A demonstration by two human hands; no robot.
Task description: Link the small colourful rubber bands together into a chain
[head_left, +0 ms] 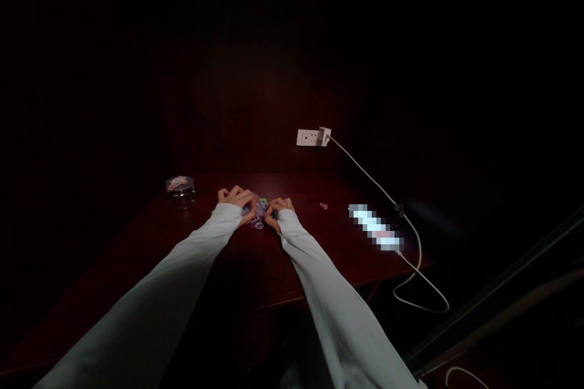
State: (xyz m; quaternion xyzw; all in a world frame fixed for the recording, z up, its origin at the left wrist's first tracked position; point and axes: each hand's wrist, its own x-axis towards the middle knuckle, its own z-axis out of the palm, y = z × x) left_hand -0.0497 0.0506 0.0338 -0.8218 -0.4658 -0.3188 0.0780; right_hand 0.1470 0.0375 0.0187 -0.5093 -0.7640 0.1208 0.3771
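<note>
Between my two hands, a small pile of purple rubber bands (260, 211) lies on the dark red table, with a little green among the loops. My left hand (237, 199) is at the pile's left side, its fingers curled down and the tips against the bands. On the other side, my right hand (279, 209) is closed in a pinch at the pile's edge. What sits between the fingertips of either hand is too small and dark to tell. Both arms wear light grey sleeves.
A round clear jar (180, 187) with a dark lid and pink sticker stands at left. A small pink cluster (323, 206) lies right of my hands. Further right, a lit phone (376, 228) charges by a white cable (418, 249) from a wall socket (308, 137). The table's front edge (292, 302) shows.
</note>
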